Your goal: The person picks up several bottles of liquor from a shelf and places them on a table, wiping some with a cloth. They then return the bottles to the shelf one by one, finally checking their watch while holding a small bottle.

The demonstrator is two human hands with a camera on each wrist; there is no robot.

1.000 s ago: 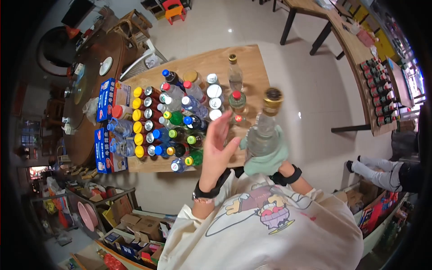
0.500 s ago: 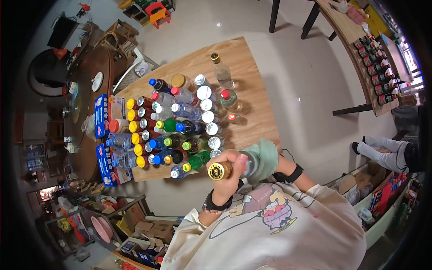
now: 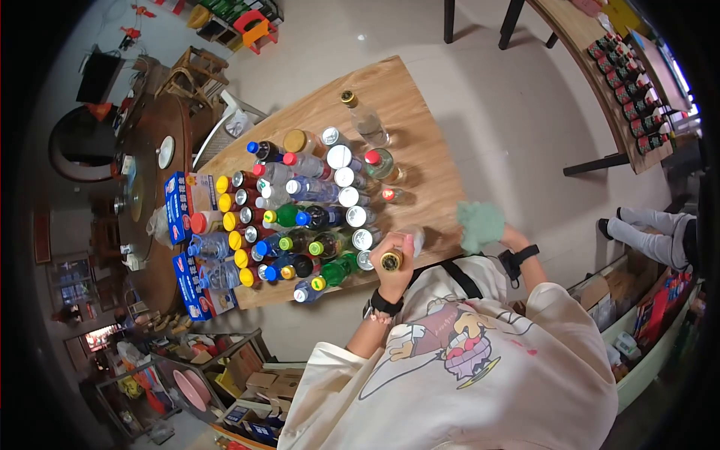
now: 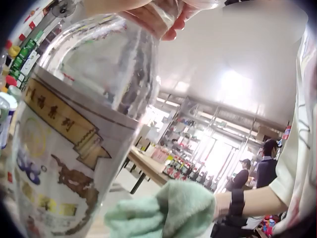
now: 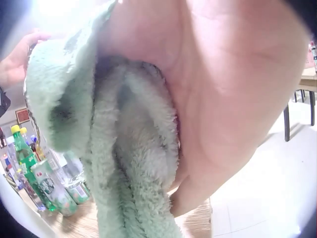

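Note:
In the head view my left hand grips the neck of a clear glass bottle, just below its gold cap, near the table's front edge. The bottle's printed label faces the left wrist camera. My right hand holds a fluffy pale green cloth that covers most of the fingers; it is off to the right, apart from the bottle. A similar gold-capped glass bottle stands at the back of the table, by a red-capped bottle and a small bottle.
Rows of bottles and cans, among them a green bottle, crowd the left of the wooden table. Blue boxes stand at its left end. Dark bottles line another table at far right. A person is at right.
My right hand with the cloth has moved right, away from the bottle it was around. My left hand went from open to gripping the neck, then carried the bottle slightly right and up.

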